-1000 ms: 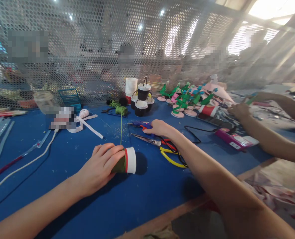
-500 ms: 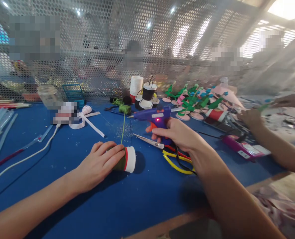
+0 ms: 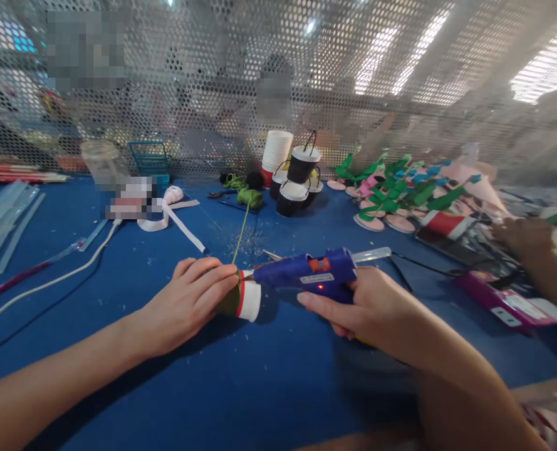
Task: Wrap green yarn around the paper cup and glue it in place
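Observation:
My left hand [image 3: 193,291] is wrapped over a paper cup [image 3: 250,302] lying on its side, its white rim end facing right. Dark green yarn is wound round the cup's body, mostly hidden under my fingers, and a red band shows by the rim. A light green strand runs from the cup back to a ball of green yarn [image 3: 250,198]. In my right hand [image 3: 353,307] is a blue hot glue gun [image 3: 306,274] with a lit red light and a clear glue stick [image 3: 372,254] in its rear. Its nozzle is at the cup's edge, close to my left fingertips.
Behind stand stacked white cups [image 3: 278,150] and black cups with handles [image 3: 301,164]. Green paper plants [image 3: 391,194] on pink discs are at right, beside a purple power strip [image 3: 508,300] and another person's hand [image 3: 525,238]. White ribbon [image 3: 184,232] and glue sticks [image 3: 10,213] lie left.
My right hand has brought the glue gun down and nearer, so its nozzle meets the cup; it now hides most of the scissors. My left hand stays on the cup. The view has shifted left.

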Demonstrator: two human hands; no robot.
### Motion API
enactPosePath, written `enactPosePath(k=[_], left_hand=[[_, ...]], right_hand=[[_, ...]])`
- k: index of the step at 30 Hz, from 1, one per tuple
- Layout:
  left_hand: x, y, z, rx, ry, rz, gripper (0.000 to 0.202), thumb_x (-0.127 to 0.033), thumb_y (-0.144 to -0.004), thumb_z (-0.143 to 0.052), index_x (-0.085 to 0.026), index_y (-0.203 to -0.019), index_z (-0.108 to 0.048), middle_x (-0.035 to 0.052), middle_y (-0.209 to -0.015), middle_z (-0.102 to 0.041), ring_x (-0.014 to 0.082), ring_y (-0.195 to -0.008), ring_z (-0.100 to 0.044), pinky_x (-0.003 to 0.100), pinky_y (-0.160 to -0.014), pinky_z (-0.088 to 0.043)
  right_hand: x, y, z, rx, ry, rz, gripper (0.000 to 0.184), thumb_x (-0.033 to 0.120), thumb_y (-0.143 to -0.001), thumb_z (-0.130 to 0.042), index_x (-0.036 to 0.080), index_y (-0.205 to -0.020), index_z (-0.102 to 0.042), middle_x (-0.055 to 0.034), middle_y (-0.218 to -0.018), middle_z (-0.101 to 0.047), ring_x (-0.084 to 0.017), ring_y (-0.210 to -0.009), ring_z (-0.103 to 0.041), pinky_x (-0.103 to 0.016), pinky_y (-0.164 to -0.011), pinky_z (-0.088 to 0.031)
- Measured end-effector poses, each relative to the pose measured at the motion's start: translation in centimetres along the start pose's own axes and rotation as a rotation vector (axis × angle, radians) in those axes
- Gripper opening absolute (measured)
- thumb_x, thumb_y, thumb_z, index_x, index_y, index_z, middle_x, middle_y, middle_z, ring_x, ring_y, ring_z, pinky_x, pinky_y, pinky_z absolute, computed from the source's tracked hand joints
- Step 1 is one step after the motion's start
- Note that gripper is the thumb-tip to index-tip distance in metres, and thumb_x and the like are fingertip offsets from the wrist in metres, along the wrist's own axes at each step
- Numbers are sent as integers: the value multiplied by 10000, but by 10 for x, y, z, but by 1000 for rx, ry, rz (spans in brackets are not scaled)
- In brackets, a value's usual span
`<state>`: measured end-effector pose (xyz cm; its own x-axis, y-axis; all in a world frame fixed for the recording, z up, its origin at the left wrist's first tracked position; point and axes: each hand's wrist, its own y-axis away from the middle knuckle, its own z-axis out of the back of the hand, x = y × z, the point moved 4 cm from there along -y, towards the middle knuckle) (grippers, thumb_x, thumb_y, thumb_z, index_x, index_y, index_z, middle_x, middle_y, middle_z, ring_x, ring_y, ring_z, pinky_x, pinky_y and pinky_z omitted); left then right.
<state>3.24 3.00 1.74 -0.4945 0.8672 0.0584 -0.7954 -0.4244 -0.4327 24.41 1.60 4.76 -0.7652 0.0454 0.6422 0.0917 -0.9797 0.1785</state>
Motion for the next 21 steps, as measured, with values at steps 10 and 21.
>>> enactPosePath(k=[10, 21], left_hand=[[2, -1, -1, 40, 3, 28, 383, -101, -773, -465, -148, -1147, -396, 110, -1158, -542, 241, -1067, -440, 370, -842, -301], [2, -3, 0, 32, 19, 25, 386, -101, -765, -502, -136, -1130, -381, 101, -1143, -544, 239, -1043, -435, 357, -840, -303]], right_hand=[[4, 4, 1, -153, 148, 114, 259, 452, -648, -605, 228, -555, -514, -5, -456, -515, -134, -397, -462, -266, -391, -351], [-2, 10, -1, -154, 177, 214, 263, 478, -678, -557, 224, -612, -551, -11, -475, -450, -178, -501, -481, -283, -410, -347]])
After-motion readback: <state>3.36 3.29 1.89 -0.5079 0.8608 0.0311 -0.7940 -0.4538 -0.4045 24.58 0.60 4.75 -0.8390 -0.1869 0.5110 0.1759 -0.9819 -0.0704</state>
